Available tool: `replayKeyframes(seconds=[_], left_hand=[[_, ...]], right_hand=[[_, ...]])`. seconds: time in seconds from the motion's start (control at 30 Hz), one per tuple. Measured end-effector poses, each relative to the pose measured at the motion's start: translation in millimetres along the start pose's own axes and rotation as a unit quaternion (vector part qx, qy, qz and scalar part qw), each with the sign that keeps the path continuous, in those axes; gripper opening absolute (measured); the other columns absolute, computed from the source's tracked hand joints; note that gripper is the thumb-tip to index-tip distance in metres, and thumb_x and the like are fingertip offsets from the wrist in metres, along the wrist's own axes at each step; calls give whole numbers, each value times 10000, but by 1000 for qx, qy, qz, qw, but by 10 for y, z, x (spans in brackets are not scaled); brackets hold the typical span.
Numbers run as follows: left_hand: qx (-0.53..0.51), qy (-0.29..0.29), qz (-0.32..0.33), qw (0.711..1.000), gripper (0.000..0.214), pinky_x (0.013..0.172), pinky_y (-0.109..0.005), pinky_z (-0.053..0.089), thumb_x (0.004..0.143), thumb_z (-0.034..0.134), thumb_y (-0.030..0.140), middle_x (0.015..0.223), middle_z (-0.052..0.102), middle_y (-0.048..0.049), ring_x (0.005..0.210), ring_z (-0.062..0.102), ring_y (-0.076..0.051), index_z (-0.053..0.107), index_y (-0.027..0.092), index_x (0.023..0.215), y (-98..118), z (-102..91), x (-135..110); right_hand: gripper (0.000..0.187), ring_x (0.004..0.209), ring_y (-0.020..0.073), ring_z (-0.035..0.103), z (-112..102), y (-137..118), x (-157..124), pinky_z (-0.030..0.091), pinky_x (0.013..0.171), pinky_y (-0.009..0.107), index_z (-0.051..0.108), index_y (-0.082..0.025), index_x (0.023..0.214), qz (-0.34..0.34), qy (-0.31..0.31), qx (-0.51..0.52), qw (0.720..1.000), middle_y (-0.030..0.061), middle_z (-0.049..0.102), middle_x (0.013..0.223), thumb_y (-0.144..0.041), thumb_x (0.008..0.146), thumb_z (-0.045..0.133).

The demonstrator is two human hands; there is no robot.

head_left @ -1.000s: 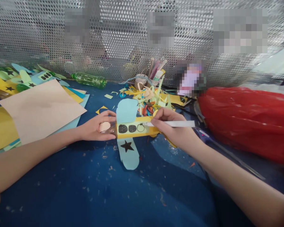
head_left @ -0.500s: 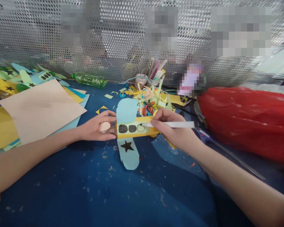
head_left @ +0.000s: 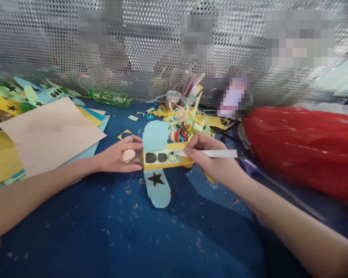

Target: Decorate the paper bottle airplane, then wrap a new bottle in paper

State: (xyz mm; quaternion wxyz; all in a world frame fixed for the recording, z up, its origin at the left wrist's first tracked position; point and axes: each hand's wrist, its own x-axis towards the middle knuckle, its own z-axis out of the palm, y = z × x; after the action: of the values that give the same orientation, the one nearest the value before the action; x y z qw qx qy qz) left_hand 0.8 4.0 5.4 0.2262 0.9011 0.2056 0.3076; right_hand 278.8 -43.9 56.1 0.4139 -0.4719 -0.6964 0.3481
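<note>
A toy plane (head_left: 150,165) made from a plastic bottle wrapped in yellow paper lies on the blue table. It has light blue paper wings; the near wing (head_left: 158,193) bears a black star. My left hand (head_left: 121,154) grips the bottle's bare neck end, where a pale round piece (head_left: 128,155) sits. In my right hand (head_left: 208,152) is a white marker (head_left: 220,153), pinched between the fingers, its tip on a pale green strip (head_left: 168,153). Two ovals there are filled black, and the third is an outline with a little black at its top.
Paper sheets (head_left: 55,131) are stacked at left, with other paper planes (head_left: 46,94) behind. A green bottle (head_left: 110,97), paper scraps (head_left: 188,119) and a cup of sticks (head_left: 173,99) lie along the perforated metal screen. A red plastic bag (head_left: 301,150) and a glue gun (head_left: 251,164) are at right.
The marker and my right hand have shifted very slightly to the left. My left hand and the plane stay in place.
</note>
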Motion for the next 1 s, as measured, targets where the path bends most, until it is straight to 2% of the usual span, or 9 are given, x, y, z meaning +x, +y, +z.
replayKeyframes(seconds=[1.0], left_hand=[[12,-8,-13,1000,460,949,-451,510,774,726,379,1195,530,-125,1084,582,-266,574,228,1181,6,-5,-1]], right_hand=[[190,523,83,393,20,4,-8,290,476,234,471,-203,659,-2,-16,11,1000,-39,495,597,-243,751,632]])
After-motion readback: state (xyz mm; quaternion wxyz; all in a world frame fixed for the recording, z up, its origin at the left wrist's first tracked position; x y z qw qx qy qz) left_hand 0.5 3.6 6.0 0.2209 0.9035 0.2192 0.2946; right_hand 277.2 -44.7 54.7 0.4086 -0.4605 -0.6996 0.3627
